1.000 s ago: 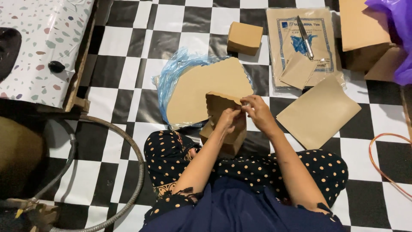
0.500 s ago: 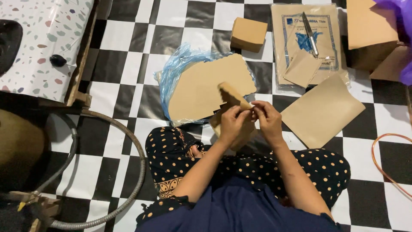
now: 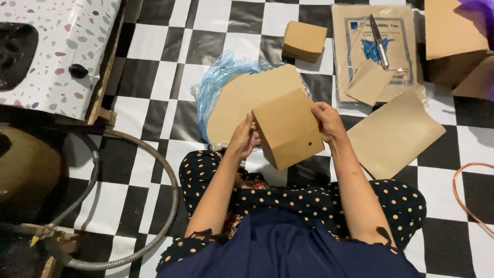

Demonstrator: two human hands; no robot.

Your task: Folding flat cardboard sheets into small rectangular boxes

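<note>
Hands on a folded brown cardboard box (image 3: 288,135) above the lap

Left hand (image 3: 244,139) grips the box's left edge and right hand (image 3: 326,121) its upper right corner — it hangs tilted over the checkered floor (image 3: 154,77). Beyond lie flat cardboard blanks (image 3: 242,98) on blue plastic (image 3: 213,85), then a finished box (image 3: 304,40) and a knife (image 3: 379,42) on a paper packet (image 3: 350,31).

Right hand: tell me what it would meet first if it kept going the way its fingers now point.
The right hand grips the brown box's upper right edge, fingers aimed up and left. Past the box, it would probably meet the flat cardboard stack on blue plastic; depth is unclear.
</note>
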